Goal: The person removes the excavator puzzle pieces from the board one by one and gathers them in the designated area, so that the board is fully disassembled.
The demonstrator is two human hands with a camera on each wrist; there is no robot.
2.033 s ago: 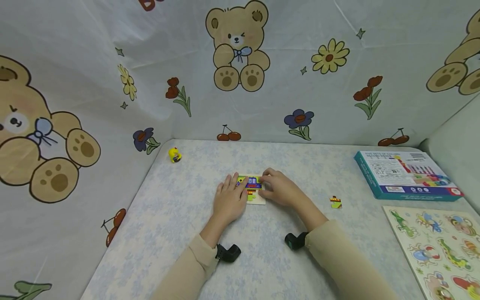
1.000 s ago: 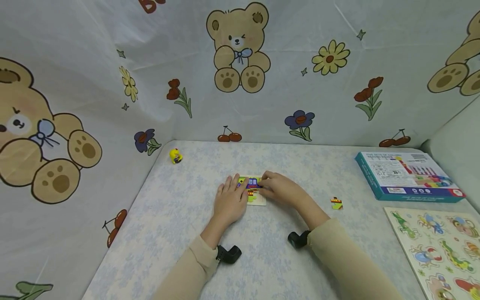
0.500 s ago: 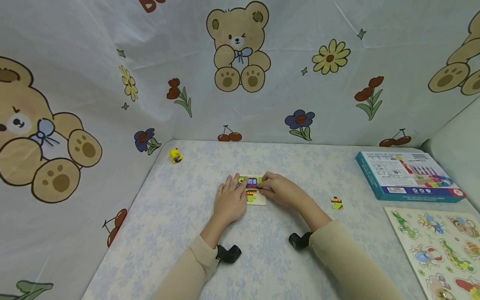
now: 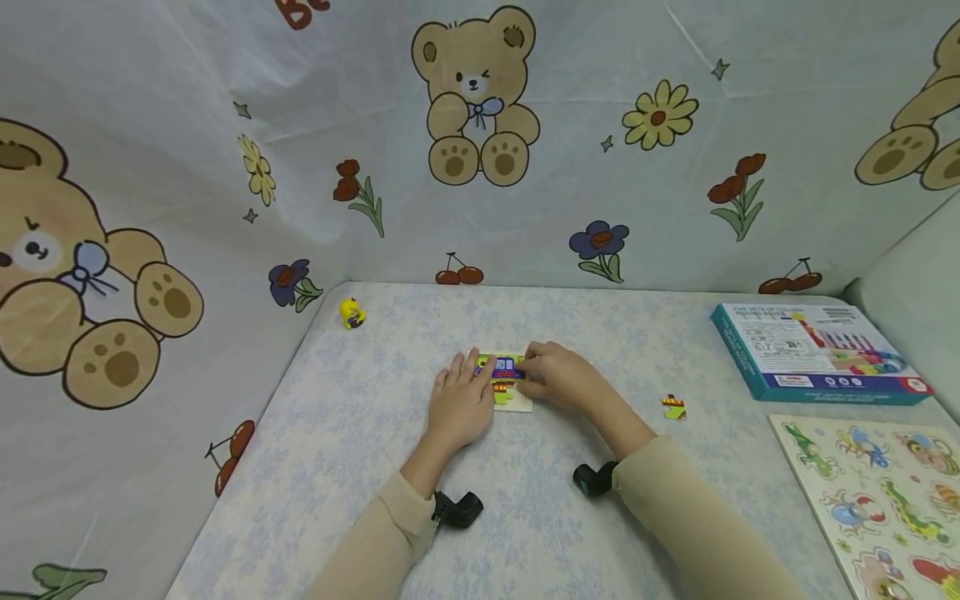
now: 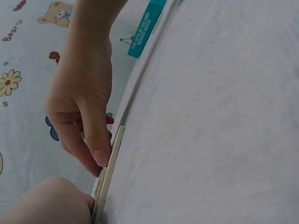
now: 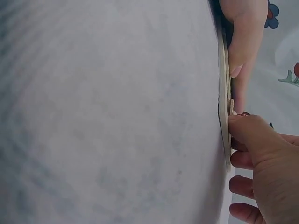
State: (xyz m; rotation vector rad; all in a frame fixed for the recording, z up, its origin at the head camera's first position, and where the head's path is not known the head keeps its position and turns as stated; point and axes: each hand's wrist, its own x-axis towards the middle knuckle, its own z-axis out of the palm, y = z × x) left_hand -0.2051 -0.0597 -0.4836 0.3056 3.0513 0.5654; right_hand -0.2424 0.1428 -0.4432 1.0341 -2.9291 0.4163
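A small jigsaw puzzle board [image 4: 514, 403] with a colourful vehicle picture lies flat in the middle of the table. My left hand [image 4: 459, 404] rests on its left part, fingers stretched out and covering that side. At its right edge, my right hand [image 4: 564, 379] pinches a puzzle piece [image 6: 231, 106] between thumb and index finger. That piece sits tilted a little above the board's surface in the right wrist view, mostly hidden by the fingertips. One loose puzzle piece [image 4: 673, 407], red, yellow and green, lies on the table right of the right hand.
A teal box [image 4: 817, 354] stands at the back right, with a wooden insect puzzle board [image 4: 821, 508] in front of it. A small yellow toy figure [image 4: 351, 313] is at the back left corner. A bear-print cloth [image 4: 555, 200] hangs behind the table.
The right hand shifts slightly at the board's right edge, its wrist moving a little right and then back left. The left hand stays in place on the board.
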